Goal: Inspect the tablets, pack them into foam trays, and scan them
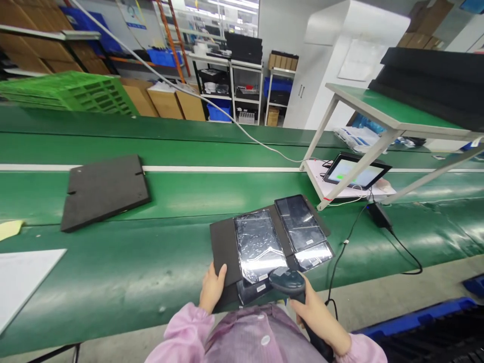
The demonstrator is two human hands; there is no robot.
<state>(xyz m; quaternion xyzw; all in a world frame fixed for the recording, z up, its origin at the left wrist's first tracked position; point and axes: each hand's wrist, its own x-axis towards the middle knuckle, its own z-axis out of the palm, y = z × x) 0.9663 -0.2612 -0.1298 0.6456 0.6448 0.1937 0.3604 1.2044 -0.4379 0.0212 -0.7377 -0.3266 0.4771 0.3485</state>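
In my right hand (315, 311) is a dark handheld barcode scanner (288, 282), its head above the lower edge of the flat screen panels. My left hand (212, 288) grips the near left edge of a black foam tray (224, 247), thumb on top and the other fingers partly hidden. On the tray lie a glossy panel in clear film (260, 244) and, to its right, another dark panel (300, 223). Beneath the first, the labelled lower edge of a further panel (249, 291) sticks out. Small white labels sit along the panels' near edges.
A second black foam slab (108, 189) lies left on the green bench (177, 191). Right of the tray stands a metal-legged shelf (357, 108) with a lit tablet (355, 171) under it. A black adapter and cable (380, 217) lie nearby. White paper (26, 275) sits at left.
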